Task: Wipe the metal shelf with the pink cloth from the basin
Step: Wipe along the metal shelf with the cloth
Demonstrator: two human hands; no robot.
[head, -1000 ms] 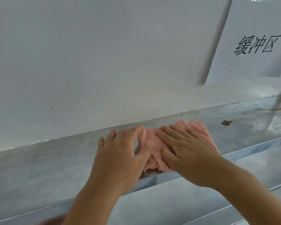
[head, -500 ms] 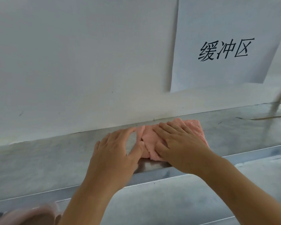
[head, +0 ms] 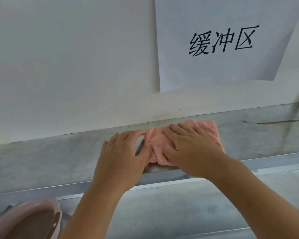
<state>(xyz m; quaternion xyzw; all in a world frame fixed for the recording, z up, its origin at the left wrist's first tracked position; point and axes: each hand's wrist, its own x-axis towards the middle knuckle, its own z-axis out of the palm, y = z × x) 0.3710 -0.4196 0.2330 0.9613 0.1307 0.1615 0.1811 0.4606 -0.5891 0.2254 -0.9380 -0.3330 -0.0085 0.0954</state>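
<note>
Two flat hands, left hand (head: 123,157), right hand (head: 192,149), fingers (head: 183,131) spread, pressing rumpled fuzzy pink cloth (head: 209,130) onto metal shelf (head: 50,157)

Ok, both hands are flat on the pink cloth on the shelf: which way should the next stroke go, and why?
Probably slide the pink cloth right along the metal shelf. A dark streak lies beyond its right edge, and both the left hand and the right hand already press flat.
</note>
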